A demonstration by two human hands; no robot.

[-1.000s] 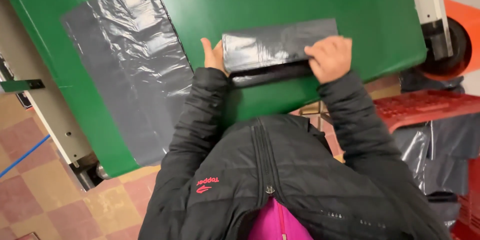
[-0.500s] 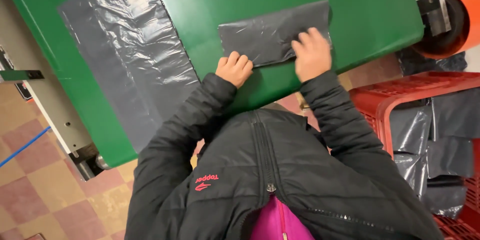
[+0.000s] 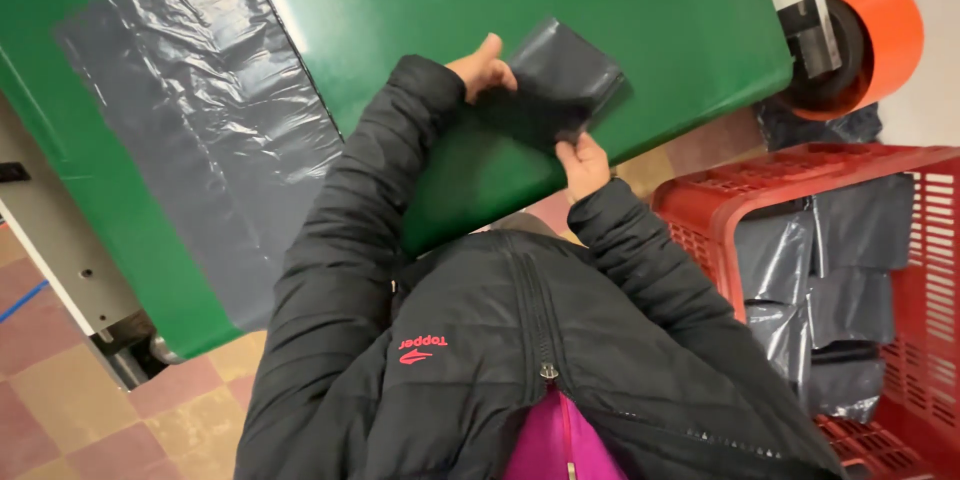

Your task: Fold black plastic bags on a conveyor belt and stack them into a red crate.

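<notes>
Half a second ago the folded black bag (image 3: 555,80) lay longer and flat on the green table (image 3: 420,0) under both palms; now it is folded shorter into a compact packet and lifted at the table's near edge. Its upper left corner sits in the left hand (image 3: 482,68), fingers closed over the plastic with the thumb up. Its lower edge is pinched by the right hand (image 3: 583,162), which grips from below, just off the table edge. Both hands are clamped on the packet, one at each end, and the packet lies between them, tilted up to the right.

Farther left on the table, well apart from the hands, a flat unfolded black bag sheet (image 3: 210,130) stretches across the green surface. To the right stands a red plastic basket (image 3: 820,175), holding a stack of folded black bags (image 3: 820,280). Beyond the table's far right corner an orange roller (image 3: 870,35) sits. The person's black jacket sleeves cover both wrists.
</notes>
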